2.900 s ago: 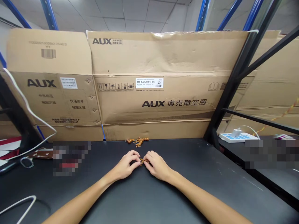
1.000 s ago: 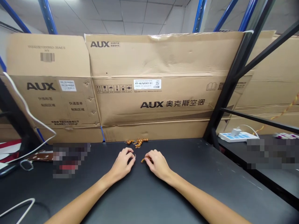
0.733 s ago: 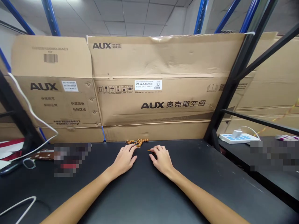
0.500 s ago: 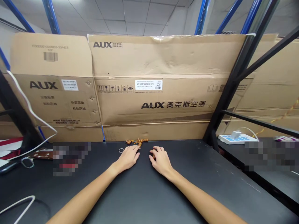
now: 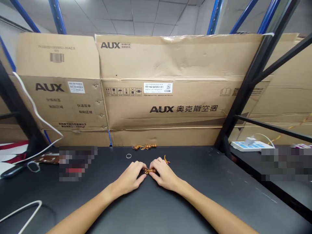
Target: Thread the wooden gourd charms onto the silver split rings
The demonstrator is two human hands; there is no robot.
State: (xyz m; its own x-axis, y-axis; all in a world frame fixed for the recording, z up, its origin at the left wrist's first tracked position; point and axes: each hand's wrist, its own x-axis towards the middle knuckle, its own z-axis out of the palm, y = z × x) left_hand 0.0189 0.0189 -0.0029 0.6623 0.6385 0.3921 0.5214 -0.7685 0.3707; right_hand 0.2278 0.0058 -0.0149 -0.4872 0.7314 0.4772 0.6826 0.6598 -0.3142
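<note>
Near the middle of the dark tabletop, my left hand (image 5: 131, 177) and my right hand (image 5: 163, 174) meet over a small brown wooden bead charm (image 5: 152, 170). The fingers of both hands are closed on it, the left at its cord end and the right around the beads. Behind my right hand lies a short orange-brown tassel cord (image 5: 166, 160); whether it belongs to the held charm is hidden. Further back, close to the cardboard, several similar bead charms (image 5: 147, 147) lie in a row. A thin silver ring (image 5: 128, 156) rests behind my left hand.
Cardboard panels (image 5: 158, 68) stand along the back edge between black uprights. To the left are glasses (image 5: 33, 166), a brown pouch (image 5: 50, 158) and a white cable (image 5: 26, 213). On a neighbouring surface at right lies a power strip (image 5: 251, 146).
My left hand has left the bead charms and the silver ring at the back and come nearer. Both hands have moved together and closed on one charm. The view has shifted slightly.
</note>
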